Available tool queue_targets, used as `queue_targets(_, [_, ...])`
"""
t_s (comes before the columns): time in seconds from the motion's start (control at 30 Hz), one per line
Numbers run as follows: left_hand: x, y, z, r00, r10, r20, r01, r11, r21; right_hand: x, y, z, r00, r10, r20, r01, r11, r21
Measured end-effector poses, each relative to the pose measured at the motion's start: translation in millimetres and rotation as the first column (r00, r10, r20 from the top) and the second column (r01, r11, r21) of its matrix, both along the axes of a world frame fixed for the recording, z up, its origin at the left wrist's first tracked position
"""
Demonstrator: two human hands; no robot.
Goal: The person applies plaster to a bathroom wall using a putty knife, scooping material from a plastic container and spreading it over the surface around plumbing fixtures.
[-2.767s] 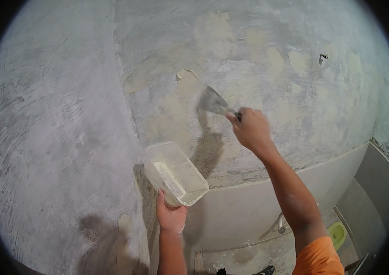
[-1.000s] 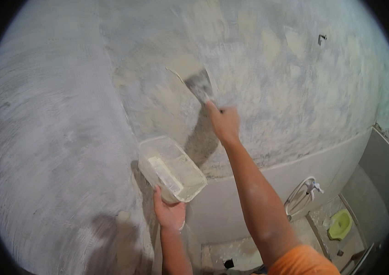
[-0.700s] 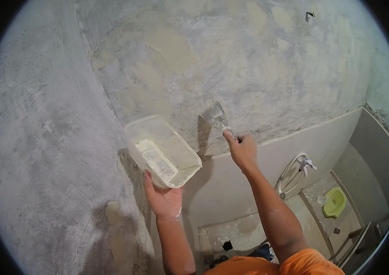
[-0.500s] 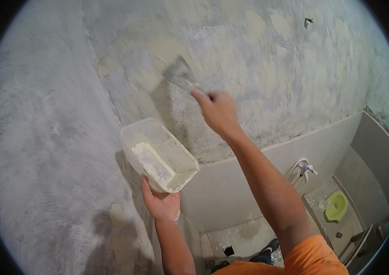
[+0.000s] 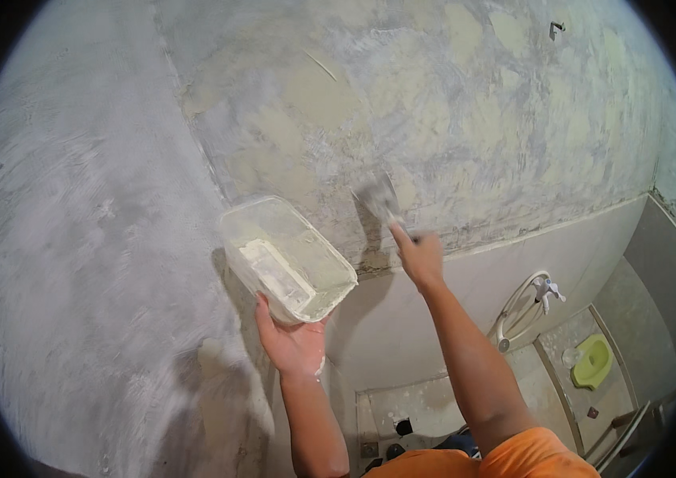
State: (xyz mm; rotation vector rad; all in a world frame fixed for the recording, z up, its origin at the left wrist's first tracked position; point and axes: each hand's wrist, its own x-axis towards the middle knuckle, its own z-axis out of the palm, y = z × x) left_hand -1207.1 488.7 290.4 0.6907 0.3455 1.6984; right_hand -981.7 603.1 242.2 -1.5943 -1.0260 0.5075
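From below, my left hand (image 5: 292,342) holds a clear rectangular plastic tub (image 5: 330,267), tilted so its inside faces me. Pale cream putty (image 5: 278,275) coats its bottom and walls, and a white smear marks my wrist. My right hand (image 5: 422,259) grips the handle of a putty knife (image 5: 378,197). The wide metal blade is against or very close to the wall (image 5: 473,135), right of the tub; motion blurs it slightly. Cream patches cover that grey wall, with a thin raised ridge of putty (image 5: 320,65) higher up.
A second rough grey wall (image 5: 99,239) meets the first at a corner on the left. Lower right are a white tap with a hose (image 5: 547,291) and a green squat toilet (image 5: 593,362). A dark square hole (image 5: 404,427) is in the floor, and a metal fitting (image 5: 556,30) juts out top right.
My right hand and the putty knife have moved down and to the right along the wall. The view has shifted slightly; the tub stays in my left hand.
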Motion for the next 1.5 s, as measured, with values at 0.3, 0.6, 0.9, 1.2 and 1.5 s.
queue_targets(0.3, [-27,-87,48,0.999,0.050,-0.006,-0.050,0.998,0.025,-1,-97,151,0.994,0.106,-0.017,-0.096,0.950,0.297])
queue_targets(0.6, [-3,-95,36,0.999,-0.027,-0.038,0.025,0.998,-0.059,-14,-8,238,0.996,0.029,-0.083,0.002,0.937,0.349])
queue_targets(0.9, [-2,-72,29,0.994,-0.071,-0.077,0.070,0.997,-0.010,-12,-93,4,0.963,0.100,-0.252,-0.093,0.995,0.041])
queue_targets(1.2, [-45,-82,27,0.998,-0.002,-0.060,0.002,1.000,-0.013,-68,-56,194,0.991,0.132,0.021,-0.130,0.913,0.386])
queue_targets(1.5, [1,-18,-18,1.000,-0.001,0.001,0.002,0.998,-0.068,-39,40,56,0.998,0.050,-0.036,-0.041,0.974,0.221])
